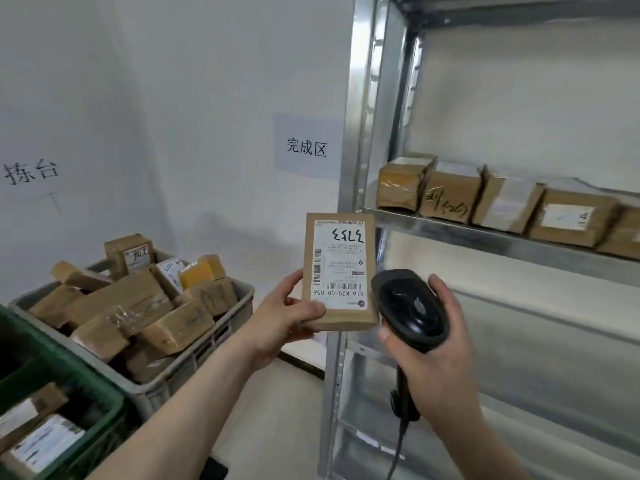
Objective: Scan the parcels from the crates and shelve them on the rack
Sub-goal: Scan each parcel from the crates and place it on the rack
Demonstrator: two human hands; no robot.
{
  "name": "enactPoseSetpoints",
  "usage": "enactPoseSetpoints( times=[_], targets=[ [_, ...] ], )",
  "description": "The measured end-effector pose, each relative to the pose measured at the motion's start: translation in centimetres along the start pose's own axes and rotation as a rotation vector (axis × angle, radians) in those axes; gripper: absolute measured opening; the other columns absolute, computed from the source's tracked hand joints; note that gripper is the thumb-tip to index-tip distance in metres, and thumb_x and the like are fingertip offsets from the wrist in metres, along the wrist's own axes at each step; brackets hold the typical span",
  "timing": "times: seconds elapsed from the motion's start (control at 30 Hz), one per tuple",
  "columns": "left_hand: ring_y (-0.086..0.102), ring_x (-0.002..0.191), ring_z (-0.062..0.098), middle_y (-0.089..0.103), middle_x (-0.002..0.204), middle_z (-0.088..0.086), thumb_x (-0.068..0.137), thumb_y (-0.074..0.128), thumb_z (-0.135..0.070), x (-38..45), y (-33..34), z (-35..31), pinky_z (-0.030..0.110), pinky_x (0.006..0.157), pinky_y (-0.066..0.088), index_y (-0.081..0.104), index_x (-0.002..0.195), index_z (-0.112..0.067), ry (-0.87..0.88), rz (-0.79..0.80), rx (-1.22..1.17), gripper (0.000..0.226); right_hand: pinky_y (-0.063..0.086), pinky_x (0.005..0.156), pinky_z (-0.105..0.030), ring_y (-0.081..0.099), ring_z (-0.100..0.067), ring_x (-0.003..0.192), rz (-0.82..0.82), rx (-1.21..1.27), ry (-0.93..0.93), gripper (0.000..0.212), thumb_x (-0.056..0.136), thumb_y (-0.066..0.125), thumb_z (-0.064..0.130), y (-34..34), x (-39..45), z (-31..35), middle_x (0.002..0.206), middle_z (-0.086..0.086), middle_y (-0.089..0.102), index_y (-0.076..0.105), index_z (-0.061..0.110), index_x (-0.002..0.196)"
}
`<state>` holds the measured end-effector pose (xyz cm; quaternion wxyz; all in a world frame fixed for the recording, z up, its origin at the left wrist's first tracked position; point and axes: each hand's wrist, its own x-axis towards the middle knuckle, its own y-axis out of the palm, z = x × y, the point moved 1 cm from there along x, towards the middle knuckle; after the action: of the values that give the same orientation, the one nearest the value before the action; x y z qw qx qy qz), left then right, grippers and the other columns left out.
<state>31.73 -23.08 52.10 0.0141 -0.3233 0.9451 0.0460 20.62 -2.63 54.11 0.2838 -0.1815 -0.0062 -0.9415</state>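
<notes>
Both hands occupied: left hand [277, 317] gripping parcel [337, 271] upright, right hand [429, 344] clasping scanner [408, 306]. Risk: scanner is facing the camera, likely missing the barcode.

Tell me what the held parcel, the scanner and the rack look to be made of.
Parcel: matte brown cardboard with a white paper label, likely.
Scanner: black plastic, slightly glossy, by its moulded head.
Rack: bare metal, probably galvanised steel, given its grey mottled sheen and slotted upright.

Left hand [277, 317] holds parcel [337, 271]; right hand [436, 348] grips scanner [410, 308]
</notes>
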Motion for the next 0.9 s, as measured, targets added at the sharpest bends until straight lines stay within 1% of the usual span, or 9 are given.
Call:
enactPoseSetpoints(
  times=[0.13, 0.23, 0.33, 0.47, 0.67, 0.73, 0.8, 0.87, 0.9],
  targets=[
    [0.068, 0.108, 0.036, 0.071, 0.121, 0.013, 0.057, 0.083, -0.038, 2.2, 7.0, -1.1, 0.048, 0.094, 0.056, 0.049, 0.141, -0.036, 0.035, 0.076, 0.012, 0.090, 0.033, 0.088, -0.002, 0.046, 0.032, 0.105, -0.062, -0.011, -0.029, 0.091, 0.076, 0.086, 0.007, -6.1, 1.6, 0.0, 0.119, 0.039, 0.050, 0.038, 0.043, 0.145],
    [0.068, 0.104, 0.031, 0.069, 0.124, 0.013, 0.059, 0.081, -0.039, 3.4, 11.3, -1.6, 0.043, 0.091, 0.056, 0.053, 0.138, -0.038, 0.060, 0.126, 0.022, 0.084, 0.036, 0.084, 0.004, 0.048, 0.031, 0.104, -0.132, -0.042, -0.045, 0.091, 0.076, 0.087, 0.007, -10.0, 2.4, -0.2, 0.114, 0.041, 0.055, 0.040, 0.041, 0.146],
    [0.068, 0.108, 0.031, 0.071, 0.123, 0.010, 0.060, 0.081, -0.039, 4.5, 14.4, -1.6, 0.047, 0.095, 0.055, 0.053, 0.138, -0.039, 0.079, 0.179, 0.043, 0.083, 0.036, 0.083, 0.006, 0.049, 0.030, 0.106, -0.190, -0.062, -0.041, 0.092, 0.076, 0.087, 0.005, -12.9, 2.6, -0.4, 0.107, 0.049, 0.058, 0.041, 0.038, 0.148],
    [0.065, 0.117, 0.035, 0.070, 0.125, 0.009, 0.061, 0.083, -0.042, 6.1, 17.3, -1.9, 0.053, 0.100, 0.054, 0.049, 0.142, -0.040, 0.114, 0.248, 0.077, 0.088, 0.034, 0.078, 0.010, 0.049, 0.032, 0.102, -0.268, -0.081, -0.049, 0.091, 0.075, 0.086, -0.001, -15.3, 2.7, -0.1, 0.112, 0.034, 0.057, 0.042, 0.034, 0.147],
    [0.067, 0.111, 0.031, 0.071, 0.119, 0.007, 0.061, 0.078, -0.046, 8.2, 21.7, -3.7, 0.039, 0.089, 0.059, 0.050, 0.141, -0.045, 0.173, 0.343, 0.093, 0.084, 0.039, 0.088, 0.004, 0.052, 0.026, 0.108, -0.423, -0.112, -0.103, 0.090, 0.074, 0.086, -0.002, -17.7, 3.6, 0.3, 0.119, 0.030, 0.056, 0.044, 0.030, 0.146],
    [0.067, 0.108, 0.029, 0.071, 0.118, 0.005, 0.067, 0.075, -0.042, 8.5, 23.4, -4.3, 0.036, 0.086, 0.060, 0.051, 0.140, -0.045, 0.192, 0.368, 0.103, 0.077, 0.044, 0.098, -0.006, 0.051, 0.024, 0.111, -0.483, -0.137, -0.132, 0.090, 0.074, 0.086, -0.001, -18.7, 3.8, 0.7, 0.121, 0.031, 0.054, 0.043, 0.030, 0.147],
    [0.067, 0.108, 0.027, 0.070, 0.117, 0.003, 0.074, 0.073, -0.040, 8.8, 25.3, -4.7, 0.039, 0.088, 0.061, 0.050, 0.142, -0.043, 0.211, 0.397, 0.113, 0.072, 0.049, 0.109, -0.029, 0.054, 0.014, 0.119, -0.549, -0.128, -0.158, 0.089, 0.074, 0.088, 0.003, -19.7, 4.1, 0.9, 0.121, 0.030, 0.057, 0.044, 0.030, 0.146],
    [0.068, 0.107, 0.026, 0.069, 0.116, 0.000, 0.080, 0.074, -0.039, 8.7, 27.2, -5.1, 0.043, 0.089, 0.061, 0.049, 0.143, -0.041, 0.222, 0.415, 0.116, 0.067, 0.053, 0.105, -0.051, 0.061, -0.006, 0.123, -0.622, -0.096, -0.179, 0.090, 0.067, 0.091, 0.021, -20.8, 4.1, 1.0, 0.122, 0.027, 0.062, 0.046, 0.033, 0.144],
    [0.068, 0.106, 0.026, 0.069, 0.115, -0.001, 0.081, 0.074, -0.039, 8.7, 28.1, -5.3, 0.045, 0.090, 0.060, 0.049, 0.142, -0.041, 0.225, 0.422, 0.111, 0.065, 0.053, 0.102, -0.055, 0.062, -0.013, 0.123, -0.659, -0.081, -0.185, 0.091, 0.062, 0.088, 0.032, -21.4, 4.1, 1.0, 0.123, 0.027, 0.062, 0.047, 0.036, 0.143]
  ],
)
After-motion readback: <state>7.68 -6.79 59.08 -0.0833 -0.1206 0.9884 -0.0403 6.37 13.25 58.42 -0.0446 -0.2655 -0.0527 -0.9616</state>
